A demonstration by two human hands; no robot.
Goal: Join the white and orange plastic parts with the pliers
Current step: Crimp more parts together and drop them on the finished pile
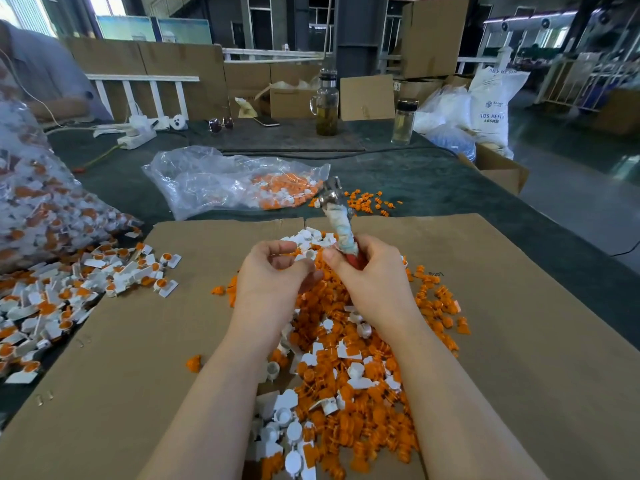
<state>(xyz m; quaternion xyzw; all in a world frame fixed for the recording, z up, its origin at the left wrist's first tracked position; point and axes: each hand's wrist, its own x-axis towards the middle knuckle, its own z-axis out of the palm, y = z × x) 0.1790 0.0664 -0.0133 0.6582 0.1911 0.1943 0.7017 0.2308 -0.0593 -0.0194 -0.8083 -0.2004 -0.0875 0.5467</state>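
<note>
Pliers (pixel 337 216) stand up from my right hand (pixel 367 271), gripped by the wrapped handle. My left hand (pixel 273 271) beside it pinches a white part (pixel 309 254), with loose orange parts (pixel 349 410) heaped beneath both.

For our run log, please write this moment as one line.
left hand: holds white part | right hand: grips pliers, head up | loose parts pile on cardboard

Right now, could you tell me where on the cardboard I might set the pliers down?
Bare cardboard lies right of the loose parts, and more between them and the joined pieces at left. The middle, under both hands, is crowded.
</note>
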